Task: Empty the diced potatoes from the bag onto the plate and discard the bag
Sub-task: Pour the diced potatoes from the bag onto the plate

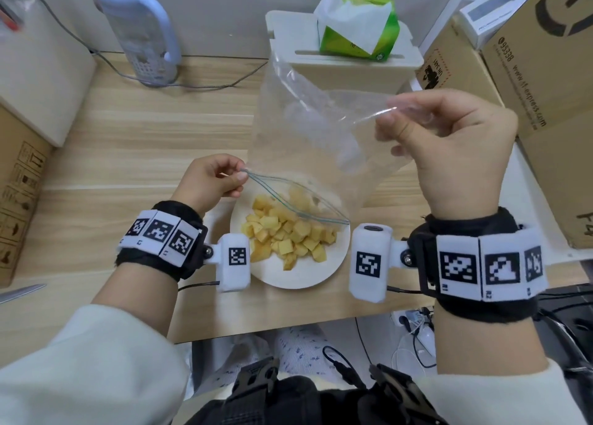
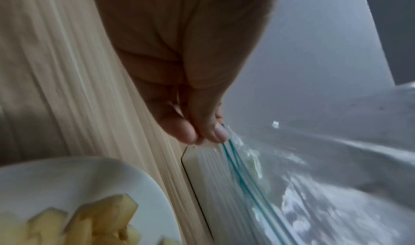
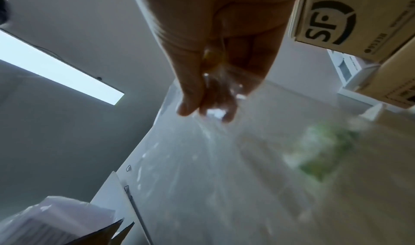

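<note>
The left hand (image 1: 210,180) pinches the zip-mouth corner of the clear bag (image 1: 308,129) just above the plate (image 1: 301,275), fingers curled tight. The right hand (image 1: 449,145) grips the bag's raised bottom end. Diced potatoes (image 1: 285,235) lie heaped on the plate, near the counter (image 1: 144,142) edge.

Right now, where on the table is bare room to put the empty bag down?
Bare wood lies left of the plate, between the left hand and the white jug, up to the cable. The near left corner is free too, apart from the knife tip. The right side is crowded: cardboard boxes, the tissue stand, and the bag over the potatoes.
</note>
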